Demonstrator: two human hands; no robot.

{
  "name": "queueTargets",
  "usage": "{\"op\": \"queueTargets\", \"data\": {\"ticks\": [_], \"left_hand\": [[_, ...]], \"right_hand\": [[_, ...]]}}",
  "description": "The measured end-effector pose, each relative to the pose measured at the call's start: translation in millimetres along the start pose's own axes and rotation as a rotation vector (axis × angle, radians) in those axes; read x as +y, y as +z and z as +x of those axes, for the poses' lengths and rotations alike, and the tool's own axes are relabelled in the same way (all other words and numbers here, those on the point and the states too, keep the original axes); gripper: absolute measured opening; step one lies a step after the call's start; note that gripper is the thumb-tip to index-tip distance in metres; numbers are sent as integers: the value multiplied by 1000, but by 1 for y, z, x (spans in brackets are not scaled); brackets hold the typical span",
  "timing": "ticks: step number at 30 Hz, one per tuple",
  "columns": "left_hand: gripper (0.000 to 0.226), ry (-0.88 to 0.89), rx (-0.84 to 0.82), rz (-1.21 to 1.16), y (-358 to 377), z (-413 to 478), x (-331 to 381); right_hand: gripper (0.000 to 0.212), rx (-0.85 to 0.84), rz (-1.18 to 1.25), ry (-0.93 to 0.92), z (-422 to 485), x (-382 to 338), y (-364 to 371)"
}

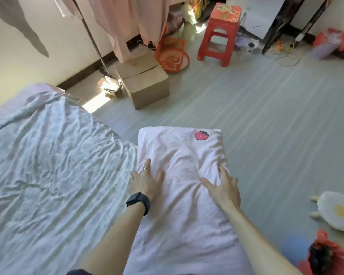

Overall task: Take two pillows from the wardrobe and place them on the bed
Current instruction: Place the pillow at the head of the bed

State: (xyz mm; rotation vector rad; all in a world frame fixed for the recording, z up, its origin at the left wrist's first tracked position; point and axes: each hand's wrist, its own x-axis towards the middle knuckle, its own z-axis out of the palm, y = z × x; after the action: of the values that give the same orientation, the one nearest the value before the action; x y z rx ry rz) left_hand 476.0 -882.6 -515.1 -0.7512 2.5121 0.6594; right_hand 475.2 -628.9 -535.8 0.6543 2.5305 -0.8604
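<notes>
In front of me I hold a pale pink pillow [179,195] with a strawberry patch near its far edge. It hangs lengthwise over the floor, just right of the bed's edge. My left hand [145,179], with a ring and a black watch, grips the pillow's left side, thumb on top. My right hand [222,187] grips the right side, and the cloth bunches under its fingers. The bed [48,165], with a wrinkled pale sheet, fills the left. The wardrobe is out of view, and I see only this one pillow.
A cardboard box [145,84] stands on the grey floor past the bed's corner, with an orange bag [171,54] and a red plastic stool [218,34] behind it. Clothes hang from a rack [127,20]. An egg-shaped cushion [338,213] and a red bag [326,255] lie at right.
</notes>
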Motion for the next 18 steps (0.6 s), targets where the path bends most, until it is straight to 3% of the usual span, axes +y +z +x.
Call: {"op": "queueTargets", "data": {"ticks": [8, 18], "left_hand": [[76, -365, -37, -281, 30, 74, 119], [78, -559, 77, -475, -23, 121, 187]], "right_hand": [[85, -246, -235, -193, 204, -65, -68], [81, -410, -319, -407, 313, -183, -104]]}}
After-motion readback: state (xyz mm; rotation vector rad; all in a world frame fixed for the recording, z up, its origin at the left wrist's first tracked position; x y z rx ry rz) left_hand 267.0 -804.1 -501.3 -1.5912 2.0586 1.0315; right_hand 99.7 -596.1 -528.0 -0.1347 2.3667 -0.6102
